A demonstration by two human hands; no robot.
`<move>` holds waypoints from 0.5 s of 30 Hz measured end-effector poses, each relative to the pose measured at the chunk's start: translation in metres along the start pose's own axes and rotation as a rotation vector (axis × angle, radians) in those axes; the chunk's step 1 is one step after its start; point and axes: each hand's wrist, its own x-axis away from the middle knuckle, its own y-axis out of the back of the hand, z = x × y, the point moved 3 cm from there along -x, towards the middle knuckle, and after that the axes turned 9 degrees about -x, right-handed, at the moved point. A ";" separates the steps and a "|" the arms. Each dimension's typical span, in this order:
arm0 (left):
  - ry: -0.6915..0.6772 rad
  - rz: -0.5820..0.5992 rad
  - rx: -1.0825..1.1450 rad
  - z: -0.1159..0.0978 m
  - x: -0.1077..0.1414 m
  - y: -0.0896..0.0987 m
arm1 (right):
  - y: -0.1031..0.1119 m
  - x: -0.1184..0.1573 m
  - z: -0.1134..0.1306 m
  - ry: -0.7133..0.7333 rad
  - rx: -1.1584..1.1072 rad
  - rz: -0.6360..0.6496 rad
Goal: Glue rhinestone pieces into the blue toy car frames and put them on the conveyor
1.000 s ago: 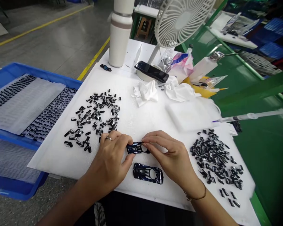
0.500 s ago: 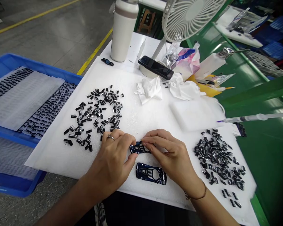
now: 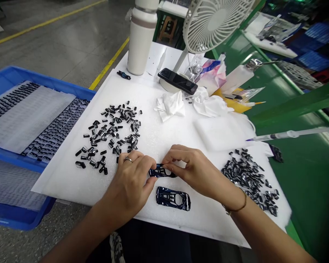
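Note:
My left hand (image 3: 133,179) grips the left end of a dark blue toy car body (image 3: 162,172) between thumb and fingers, low over the white foam sheet. At the upper edge of that body, my right hand (image 3: 190,164) has thumb and fingers pinched together. Whatever sits between those fingertips is hidden. A second dark blue toy car body (image 3: 173,198), with a round opening, lies just below the hands. Many small black and clear parts (image 3: 113,128) are scattered beyond my left hand. A denser pile of small black parts (image 3: 245,175) lies beyond my right forearm.
A blue crate (image 3: 38,78) with rows of dark parts stands at left. Toward the back are a white bottle (image 3: 141,44), a fan (image 3: 216,25), a phone (image 3: 178,81) and crumpled tissues (image 3: 171,105). A syringe (image 3: 290,134) juts in from the right.
My right wrist and forearm have swung up and to the right, and the right fingers are more curled at the car body's upper edge. My left hand keeps its grip.

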 end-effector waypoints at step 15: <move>-0.012 -0.006 -0.011 0.000 0.002 0.001 | -0.002 -0.003 -0.002 0.030 0.030 0.029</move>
